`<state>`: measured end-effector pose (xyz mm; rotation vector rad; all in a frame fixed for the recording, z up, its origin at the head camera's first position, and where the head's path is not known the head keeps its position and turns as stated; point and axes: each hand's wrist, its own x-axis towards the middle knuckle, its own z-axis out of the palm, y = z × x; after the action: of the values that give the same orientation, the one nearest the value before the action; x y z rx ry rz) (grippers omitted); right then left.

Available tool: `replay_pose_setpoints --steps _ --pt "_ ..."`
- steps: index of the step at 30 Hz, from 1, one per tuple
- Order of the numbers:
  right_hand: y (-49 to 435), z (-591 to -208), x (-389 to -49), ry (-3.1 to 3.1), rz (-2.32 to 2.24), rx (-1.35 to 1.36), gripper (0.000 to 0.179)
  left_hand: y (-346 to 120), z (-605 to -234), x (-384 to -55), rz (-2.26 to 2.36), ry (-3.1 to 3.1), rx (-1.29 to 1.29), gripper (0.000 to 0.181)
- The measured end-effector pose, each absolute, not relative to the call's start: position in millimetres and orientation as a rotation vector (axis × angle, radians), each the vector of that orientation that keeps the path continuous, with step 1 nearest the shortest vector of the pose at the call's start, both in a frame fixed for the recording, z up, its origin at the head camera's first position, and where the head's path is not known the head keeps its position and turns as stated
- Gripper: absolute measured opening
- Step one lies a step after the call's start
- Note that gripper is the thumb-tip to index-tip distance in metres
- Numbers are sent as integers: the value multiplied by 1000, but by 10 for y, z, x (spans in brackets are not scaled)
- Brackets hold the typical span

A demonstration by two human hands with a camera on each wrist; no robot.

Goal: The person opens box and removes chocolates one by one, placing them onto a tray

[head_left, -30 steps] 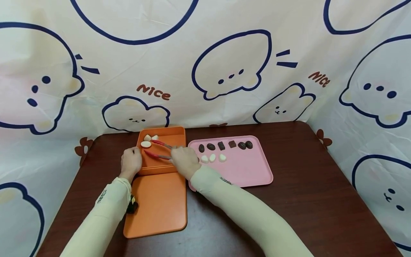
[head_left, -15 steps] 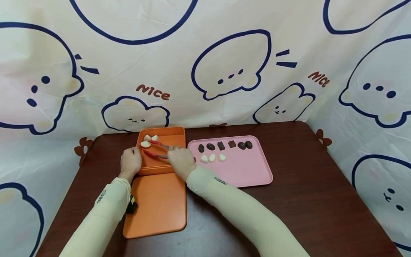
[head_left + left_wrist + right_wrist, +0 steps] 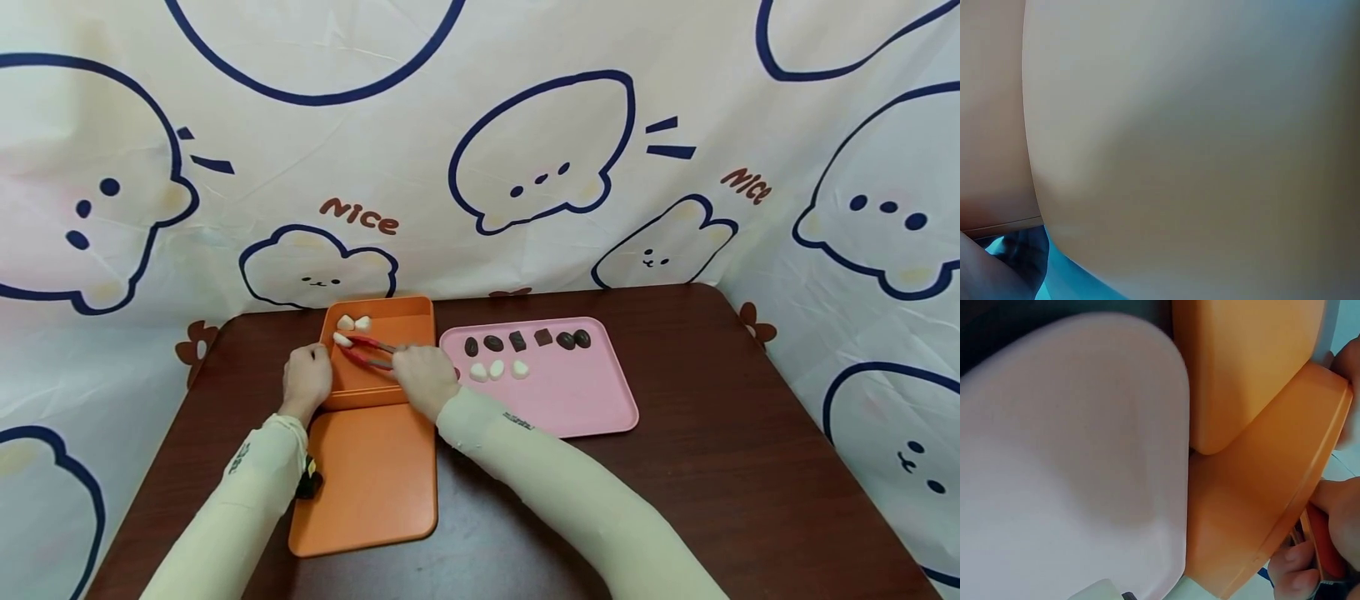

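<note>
In the head view my right hand [image 3: 426, 379] grips red-tipped tongs [image 3: 369, 342] that reach into the orange box [image 3: 382, 398]. The tongs' tips close on an oval white candy [image 3: 342, 340], now tilted, near the box's left wall. Two more white candies [image 3: 354, 322] lie in the back left corner. My left hand [image 3: 306, 379] holds the left side of the box, its fingertips partly hidden. From the right wrist, the fingers [image 3: 1294, 562] show curled round a red tong handle [image 3: 1327, 547] beside the box wall. Only blurred pale and orange surfaces fill most of the left wrist view.
A pink tray [image 3: 570, 396] right of the box carries a row of dark chocolates [image 3: 517, 340] and several white candies [image 3: 497, 369]. The flat orange lid [image 3: 367, 483] lies in front of the box. Brown table [image 3: 705, 400], with printed cloth [image 3: 540, 250] behind.
The tongs' arms have drawn together on the oval white candy, which has tipped from lying flat to slanting. My left hand stays at the box.
</note>
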<state>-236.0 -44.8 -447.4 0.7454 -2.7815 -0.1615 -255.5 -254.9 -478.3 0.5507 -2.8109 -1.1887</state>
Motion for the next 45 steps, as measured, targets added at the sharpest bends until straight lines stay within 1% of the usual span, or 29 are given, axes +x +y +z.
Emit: replay_pose_setpoints --steps 27,39,45 --pt "-148 -4308 -2213 -2910 93 776 32 -2538 -4754 -2531 -1211 -2821 535 43" --pt "22 -4189 -2103 -2877 176 765 32 -2515 -4713 -2552 -1206 -2804 537 43" --pt "98 -4168 -2010 -2837 191 775 32 -2519 -4753 -2534 -1204 -2808 556 44"
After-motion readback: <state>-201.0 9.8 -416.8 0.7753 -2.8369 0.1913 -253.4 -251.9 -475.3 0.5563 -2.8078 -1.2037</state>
